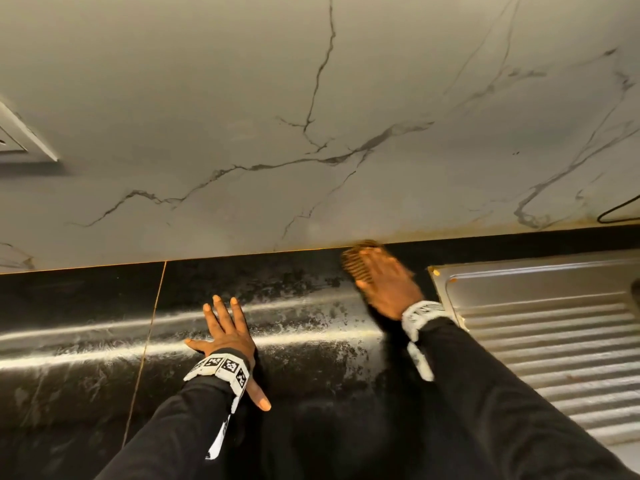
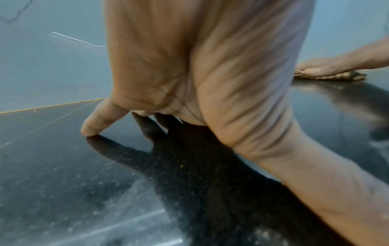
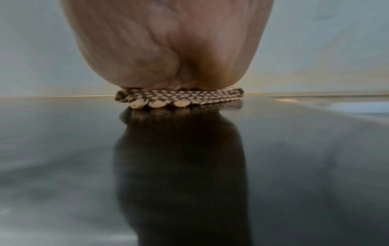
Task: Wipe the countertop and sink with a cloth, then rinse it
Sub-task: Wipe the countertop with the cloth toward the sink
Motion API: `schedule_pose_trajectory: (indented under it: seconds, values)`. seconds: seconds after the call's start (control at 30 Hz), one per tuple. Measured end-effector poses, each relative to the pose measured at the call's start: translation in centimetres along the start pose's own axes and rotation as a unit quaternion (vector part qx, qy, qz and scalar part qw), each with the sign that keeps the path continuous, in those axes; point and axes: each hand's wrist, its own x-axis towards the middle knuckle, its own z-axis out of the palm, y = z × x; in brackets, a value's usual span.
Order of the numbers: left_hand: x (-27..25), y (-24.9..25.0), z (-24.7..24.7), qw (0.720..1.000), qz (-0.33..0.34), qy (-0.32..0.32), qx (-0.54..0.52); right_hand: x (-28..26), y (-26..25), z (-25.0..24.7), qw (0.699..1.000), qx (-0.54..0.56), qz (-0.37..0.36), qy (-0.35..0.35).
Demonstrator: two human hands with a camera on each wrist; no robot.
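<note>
A brown checked woven cloth (image 1: 356, 263) lies flat on the glossy black countertop (image 1: 311, 375) against the back wall, just left of the steel sink. My right hand (image 1: 384, 282) presses down on it with flat fingers, blurred by motion. The right wrist view has the cloth (image 3: 181, 98) squashed under my right hand (image 3: 168, 50). My left hand (image 1: 225, 327) rests spread and flat on the countertop, left of the cloth and nearer me. From the left wrist view my left hand (image 2: 189, 74) touches the counter (image 2: 63, 183) with its fingertips; the cloth (image 2: 328, 75) sits far right.
The steel sink's ribbed drainer (image 1: 554, 334) adjoins the counter at the right. A marble-patterned wall (image 1: 311, 133) rises behind. A wall socket plate (image 1: 20, 140) is at far left, and a black cable (image 1: 620, 209) hangs at far right. Wet streaks cross the counter.
</note>
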Motion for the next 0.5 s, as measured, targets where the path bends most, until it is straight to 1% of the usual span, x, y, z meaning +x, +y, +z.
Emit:
schedule_pose_trajectory:
  seconds: [0.07, 0.13, 0.23, 0.27, 0.3, 0.37, 0.43, 0.5]
  values:
    - [0.0, 0.2, 0.1, 1.000, -0.002, 0.004, -0.002, -1.4, 4.7, -0.3, 0.996, 0.000, 0.091, 0.002]
    - [0.0, 0.3, 0.1, 1.000, 0.000, 0.009, -0.004, -1.6, 6.1, -0.2, 0.991, 0.005, 0.137, 0.002]
    - [0.0, 0.3, 0.0, 1.000, 0.002, 0.008, -0.016, -1.1, 3.2, 0.6, 0.983, 0.038, 0.178, -0.004]
    - [0.1, 0.2, 0.0, 1.000, 0.004, 0.011, -0.017, -1.1, 1.4, 0.8, 0.983, 0.042, 0.176, -0.011]
    - [0.2, 0.3, 0.0, 1.000, 0.005, 0.009, -0.023, -1.2, -0.3, 1.1, 0.986, 0.040, 0.158, -0.022]
    - [0.5, 0.3, 0.0, 0.999, 0.008, 0.013, -0.036, -1.2, -4.3, 1.8, 0.995, 0.015, 0.091, -0.036]
    - [0.9, 0.1, 0.3, 0.999, 0.012, 0.019, -0.043, -0.6, -8.4, 2.4, 0.999, -0.005, 0.007, -0.039]
    - [1.2, 0.0, 0.6, 0.998, 0.020, 0.028, -0.047, 1.2, -12.4, 2.6, 0.995, -0.024, -0.088, -0.027]
